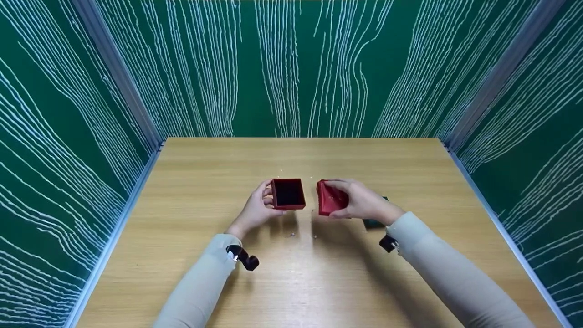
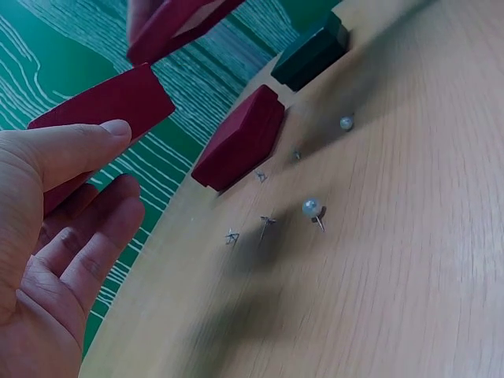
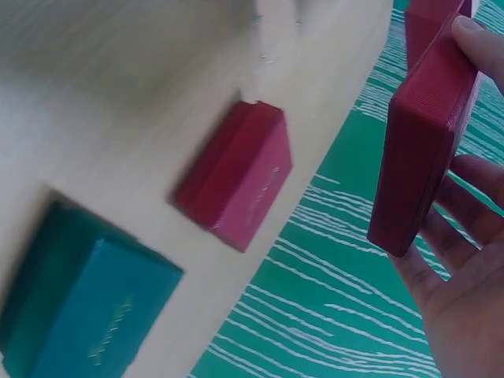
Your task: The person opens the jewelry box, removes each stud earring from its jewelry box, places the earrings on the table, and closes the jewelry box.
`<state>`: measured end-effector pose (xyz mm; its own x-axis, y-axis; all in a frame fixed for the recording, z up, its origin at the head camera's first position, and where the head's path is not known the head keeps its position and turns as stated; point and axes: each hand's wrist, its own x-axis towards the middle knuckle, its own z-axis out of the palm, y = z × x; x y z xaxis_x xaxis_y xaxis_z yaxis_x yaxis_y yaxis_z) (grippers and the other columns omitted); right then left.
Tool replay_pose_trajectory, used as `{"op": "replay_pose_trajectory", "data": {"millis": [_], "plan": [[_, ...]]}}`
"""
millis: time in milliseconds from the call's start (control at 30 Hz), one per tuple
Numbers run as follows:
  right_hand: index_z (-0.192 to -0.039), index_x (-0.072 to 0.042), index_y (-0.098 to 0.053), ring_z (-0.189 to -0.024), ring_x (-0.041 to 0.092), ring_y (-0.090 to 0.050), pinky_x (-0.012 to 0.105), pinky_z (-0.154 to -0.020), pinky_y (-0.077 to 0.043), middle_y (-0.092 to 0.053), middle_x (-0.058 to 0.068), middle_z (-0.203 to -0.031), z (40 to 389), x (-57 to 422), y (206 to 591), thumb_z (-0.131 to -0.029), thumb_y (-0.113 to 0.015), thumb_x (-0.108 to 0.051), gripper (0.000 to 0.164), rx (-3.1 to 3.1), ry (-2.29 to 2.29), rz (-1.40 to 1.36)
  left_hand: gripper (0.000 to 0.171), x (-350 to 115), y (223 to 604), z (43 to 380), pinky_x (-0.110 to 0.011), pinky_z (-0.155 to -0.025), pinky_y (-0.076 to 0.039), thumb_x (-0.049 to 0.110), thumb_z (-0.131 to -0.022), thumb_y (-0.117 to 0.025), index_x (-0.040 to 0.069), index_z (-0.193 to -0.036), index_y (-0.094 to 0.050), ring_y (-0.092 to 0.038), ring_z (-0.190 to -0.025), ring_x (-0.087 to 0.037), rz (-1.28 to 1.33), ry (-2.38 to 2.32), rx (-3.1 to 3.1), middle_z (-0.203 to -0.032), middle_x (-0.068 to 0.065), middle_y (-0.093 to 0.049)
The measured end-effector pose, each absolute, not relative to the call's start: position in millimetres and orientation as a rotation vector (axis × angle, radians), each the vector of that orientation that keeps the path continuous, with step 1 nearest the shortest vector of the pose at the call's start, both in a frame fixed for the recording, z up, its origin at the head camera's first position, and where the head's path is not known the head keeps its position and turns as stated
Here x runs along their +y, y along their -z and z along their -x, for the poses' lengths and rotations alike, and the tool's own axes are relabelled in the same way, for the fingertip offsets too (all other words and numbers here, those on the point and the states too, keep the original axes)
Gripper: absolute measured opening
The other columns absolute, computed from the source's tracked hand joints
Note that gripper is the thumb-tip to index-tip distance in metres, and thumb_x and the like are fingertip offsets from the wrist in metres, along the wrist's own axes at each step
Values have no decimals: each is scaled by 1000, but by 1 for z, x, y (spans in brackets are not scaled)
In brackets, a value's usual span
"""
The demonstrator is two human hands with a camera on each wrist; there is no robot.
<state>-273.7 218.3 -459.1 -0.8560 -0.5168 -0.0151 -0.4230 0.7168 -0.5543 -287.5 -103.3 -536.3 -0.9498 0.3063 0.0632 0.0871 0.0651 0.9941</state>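
My left hand [image 1: 257, 207] grips a small square red jewelry box base [image 1: 302, 193] with a dark inside, held above the table. Thumb and fingers lie on its opposite sides, as the left wrist view shows. To the right, my right hand [image 1: 362, 200] holds a red box lid [image 3: 417, 142] by its edges, its shiny red inside [image 1: 332, 197] facing up in the head view. Lid and base are apart. Below them lie a pearl stud earring [image 2: 313, 208], another pearl stud [image 2: 346, 124] and several small studs [image 2: 231, 236] on the wooden table.
A closed red box [image 3: 236, 173] lies on the table [image 1: 218, 168], hidden by my right hand in the head view. Beside it is a dark green box [image 3: 94, 291] with gold lettering. Green walls [image 1: 248, 68] with white lines enclose the table's back and sides.
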Motion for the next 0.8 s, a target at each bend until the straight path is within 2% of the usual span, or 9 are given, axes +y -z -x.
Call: {"op": "replay_pose_trajectory", "data": {"millis": [267,467,800], "plan": [[-160,-11,-53,-131,37,-59,53,-106,-62,-59,17,-154,278,198,449,-82,-97,-34,92,2777,806,814,104,-99,535,287,-37,-97,-67,-15,-77,-86,-2,-165,-33,-75,-110,-31,-411,-2002,2164,-142,-31,-64],[-161,-12,-53,-132,36,-59,53,-107,-62,-59,16,-154,284,183,448,-83,-97,-35,92,2758,825,826,103,-98,535,287,-36,-96,-67,-15,-78,-85,-2,-165,-33,-75,-108,-27,-404,-2013,2143,-142,-30,-65],[-159,-9,-54,-135,37,-60,50,-108,-62,-60,18,-153,293,158,447,-83,-97,-30,90,2723,867,952,106,-93,534,287,-34,-93,-67,-14,-77,-84,-3,-167,-29,-74,-100,-20,-464,-2002,2114,-139,-30,-64]]}}
